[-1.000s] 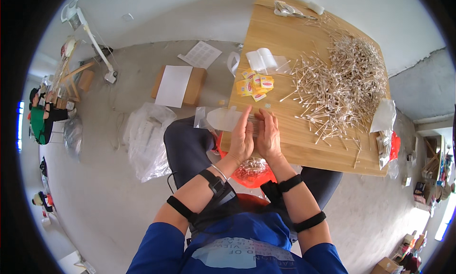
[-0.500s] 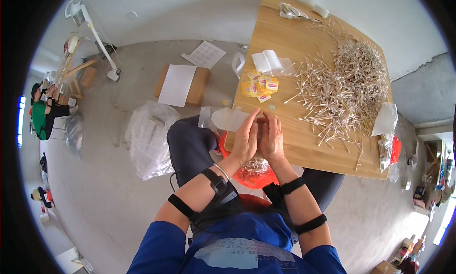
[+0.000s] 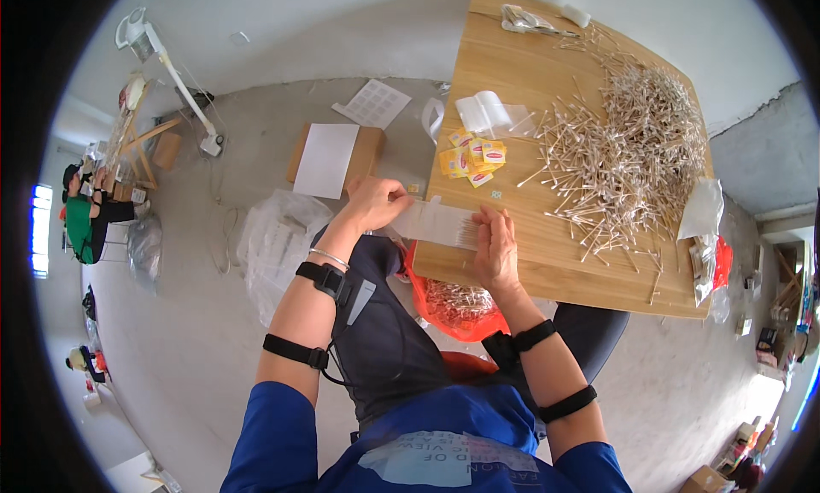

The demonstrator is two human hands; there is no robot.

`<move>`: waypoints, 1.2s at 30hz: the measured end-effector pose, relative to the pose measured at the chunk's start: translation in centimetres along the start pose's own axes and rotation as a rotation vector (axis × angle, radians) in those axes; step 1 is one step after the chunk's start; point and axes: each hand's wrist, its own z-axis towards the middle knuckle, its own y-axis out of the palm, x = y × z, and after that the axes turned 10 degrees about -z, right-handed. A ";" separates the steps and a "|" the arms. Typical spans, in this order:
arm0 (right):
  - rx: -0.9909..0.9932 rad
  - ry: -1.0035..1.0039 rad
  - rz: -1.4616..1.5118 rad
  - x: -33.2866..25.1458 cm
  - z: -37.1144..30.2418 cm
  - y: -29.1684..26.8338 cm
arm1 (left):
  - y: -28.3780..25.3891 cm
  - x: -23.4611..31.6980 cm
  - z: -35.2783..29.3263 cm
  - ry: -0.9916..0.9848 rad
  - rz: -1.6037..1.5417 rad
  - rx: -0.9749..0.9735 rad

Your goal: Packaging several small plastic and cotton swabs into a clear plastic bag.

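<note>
My left hand (image 3: 378, 204) pinches the left end of a clear plastic bag (image 3: 433, 223) at the table's near left corner. The bag stretches flat between my two hands. Curled at its other end, my right hand (image 3: 497, 247) grips a small bundle of cotton swabs (image 3: 468, 231). Their tips lie side by side against the bag; whether they are inside it or behind it I cannot tell. Just beyond my hands sits a heap of small yellow packets (image 3: 472, 157). A loose pile of cotton swabs (image 3: 632, 143) covers much of the table's right side.
A roll of clear bags (image 3: 483, 111) lies on the wooden table (image 3: 521, 53) behind the packets. Below its near edge hangs a red bag (image 3: 465, 326) with more swabs. A cardboard box (image 3: 366, 155) and crumpled plastic (image 3: 278, 241) are on the floor at left. Someone in green (image 3: 79, 224) sits far left.
My cupped hands have parted. The left has moved left and taken the bag's end, drawing it out flat; the right has closed round the swabs, now in plain sight.
</note>
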 end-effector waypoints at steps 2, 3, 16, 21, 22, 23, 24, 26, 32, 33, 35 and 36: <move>-0.013 0.011 0.006 0.1 0.0 -0.1 | 0.1 0.2 0.7 0.004 -0.009 -0.029; -0.010 0.005 0.002 0.1 0.0 0.0 | 0.2 0.2 0.9 0.007 -0.017 -0.054; 0.050 -0.043 -0.039 -0.2 0.1 0.1 | 0.9 -0.8 2.3 0.009 -0.228 -0.173; 0.013 -0.029 -0.010 -0.2 0.1 0.1 | 0.8 -1.5 2.2 -0.017 -0.376 -0.110; -0.005 -0.020 0.007 -0.2 0.1 0.1 | 0.6 -1.5 2.2 -0.018 -0.377 -0.110; -0.008 -0.020 0.007 -0.2 0.1 0.0 | 0.4 -1.5 2.3 -0.031 -0.331 -0.166; -0.006 -0.019 0.003 -0.1 0.1 0.0 | 0.1 -1.4 2.4 -0.042 -0.283 -0.222; -0.005 -0.018 -0.003 0.0 0.2 -0.1 | 0.2 -0.8 2.4 0.006 -0.282 -0.212; -0.005 -0.026 -0.034 -0.3 0.2 0.1 | 1.0 -0.4 2.4 0.071 -0.221 -0.161; 0.004 -0.034 -0.043 -0.3 0.1 0.2 | 1.0 -0.4 2.4 0.082 -0.175 -0.154; 0.013 -0.042 -0.050 -0.3 0.1 0.2 | 0.5 -0.7 2.7 0.082 -0.168 -0.189; 0.005 -0.038 -0.044 -0.3 0.1 0.2 | 0.3 -1.0 2.8 0.086 -0.162 -0.229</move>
